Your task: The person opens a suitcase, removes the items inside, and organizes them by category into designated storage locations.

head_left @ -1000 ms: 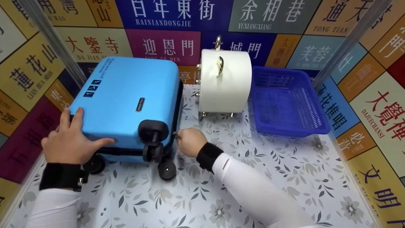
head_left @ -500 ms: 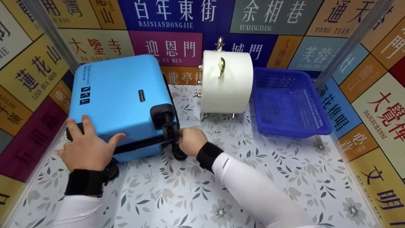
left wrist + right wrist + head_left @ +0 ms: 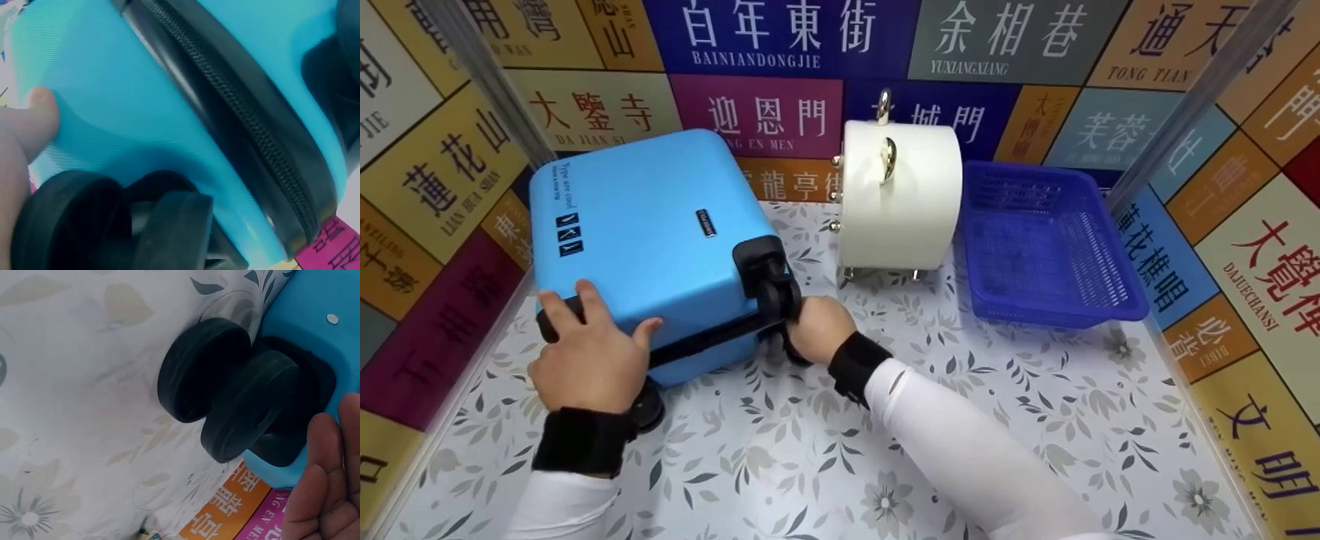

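A light blue hard-shell suitcase (image 3: pixel 652 217) lies on its side, askew, at the left of the head view. A black zipper (image 3: pixel 247 121) runs around its edge. My left hand (image 3: pixel 592 364) rests on its near left corner with spread fingers, beside a black caster wheel (image 3: pixel 73 225). At the near right corner, my right hand (image 3: pixel 821 330) is curled against the zipper side, behind another caster wheel (image 3: pixel 772 292). It seems to pinch the zipper pull, which the wheel and fingers hide. In the right wrist view, fingers (image 3: pixel 323 472) curl close to the blue shell.
A white cylinder (image 3: pixel 904 210) with gold handles and feet stands right of the suitcase. Beside it is a blue plastic basket (image 3: pixel 1020 307). Flower-patterned sheeting (image 3: pixel 885 450) covers the surface, with colourful lettered panels (image 3: pixel 757 112) around it.
The suitcase has turned counterclockwise, its near right corner swinging away from me. My left hand has moved right with its near left corner. My right hand has stayed nearly in place.
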Demonstrator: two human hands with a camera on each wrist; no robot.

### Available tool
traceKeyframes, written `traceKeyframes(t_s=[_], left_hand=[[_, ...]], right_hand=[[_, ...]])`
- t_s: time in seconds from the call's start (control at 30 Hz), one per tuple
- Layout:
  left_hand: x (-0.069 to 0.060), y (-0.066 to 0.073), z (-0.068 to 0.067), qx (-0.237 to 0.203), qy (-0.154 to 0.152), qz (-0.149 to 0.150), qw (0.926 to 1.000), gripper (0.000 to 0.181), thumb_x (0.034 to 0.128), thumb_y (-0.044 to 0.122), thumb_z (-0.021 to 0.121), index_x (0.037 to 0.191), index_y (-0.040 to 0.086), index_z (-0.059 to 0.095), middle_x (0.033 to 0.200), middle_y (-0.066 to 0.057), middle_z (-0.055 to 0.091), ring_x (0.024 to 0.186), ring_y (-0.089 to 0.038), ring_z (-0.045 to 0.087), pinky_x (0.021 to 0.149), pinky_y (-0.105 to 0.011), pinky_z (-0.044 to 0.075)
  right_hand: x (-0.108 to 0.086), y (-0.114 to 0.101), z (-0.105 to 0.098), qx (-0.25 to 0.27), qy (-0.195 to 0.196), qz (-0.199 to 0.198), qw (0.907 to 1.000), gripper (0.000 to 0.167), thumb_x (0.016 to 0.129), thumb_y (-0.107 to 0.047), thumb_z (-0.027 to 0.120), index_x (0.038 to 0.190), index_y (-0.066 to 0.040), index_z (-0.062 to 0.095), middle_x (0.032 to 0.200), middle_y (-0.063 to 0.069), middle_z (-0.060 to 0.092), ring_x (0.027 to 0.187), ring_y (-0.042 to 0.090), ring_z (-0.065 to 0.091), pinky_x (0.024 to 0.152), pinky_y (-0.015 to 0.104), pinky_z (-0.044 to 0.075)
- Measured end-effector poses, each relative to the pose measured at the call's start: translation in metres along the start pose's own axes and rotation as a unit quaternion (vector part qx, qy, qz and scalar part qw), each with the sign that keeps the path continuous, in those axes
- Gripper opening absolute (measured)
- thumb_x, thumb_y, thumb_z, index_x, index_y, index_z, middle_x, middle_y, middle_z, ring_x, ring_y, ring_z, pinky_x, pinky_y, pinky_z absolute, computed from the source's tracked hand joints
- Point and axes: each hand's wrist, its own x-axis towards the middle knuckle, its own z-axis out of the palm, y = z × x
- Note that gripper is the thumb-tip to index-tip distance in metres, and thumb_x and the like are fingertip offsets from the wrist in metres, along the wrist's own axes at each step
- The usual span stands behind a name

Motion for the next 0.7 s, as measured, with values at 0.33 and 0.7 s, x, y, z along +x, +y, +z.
traceKeyframes(t_s=[0.33,0.7], left_hand=[[-0.003,0.004,0.003,-0.005,0.006,0.003,1.0,0.099,0.1025,0.066,0.051,0.169,0.005,0.01,0.168,-0.041,0.008,0.053,-0.046,0.056,0.055,-0.064,0.046],[-0.01,0.019,0.005,-0.005,0.039,0.014,0.9991,0.096,0.1036,0.058,0.055,0.166,-0.002,0.016,0.163,-0.046,0.014,0.052,-0.048,0.056,0.047,-0.06,0.044]], right_hand=[[-0.004,0.0,0.007,0.027,0.004,0.006,0.9996,0.039,0.103,-0.025,0.061,0.066,-0.01,0.063,0.076,0.013,0.076,0.072,0.033,0.074,0.07,0.048,0.059],[-0.011,-0.018,0.023,-0.012,-0.002,-0.083,0.9965,0.031,0.105,-0.024,0.057,0.084,-0.008,0.074,0.08,0.012,0.077,0.079,0.035,0.076,0.074,0.049,0.06]])
